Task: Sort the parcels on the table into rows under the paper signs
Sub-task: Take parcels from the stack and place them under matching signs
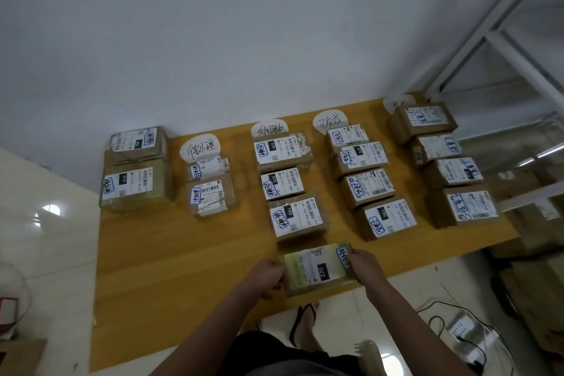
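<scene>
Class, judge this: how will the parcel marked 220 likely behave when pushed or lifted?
The parcel marked 220 is a squat, flat-faced carton, so it should slide, not roll or tip. Its straight edges between the left hand and right hand suggest stiffness. Glossy tape may be slippery.

Parcel sorting or storage room; labelled cardboard parcels (290, 183) in rows under handwritten paper signs (200, 148) on yellow table (171, 253); white metal shelving (500, 40) at right; more cartons (531, 223) at lower right.
</scene>
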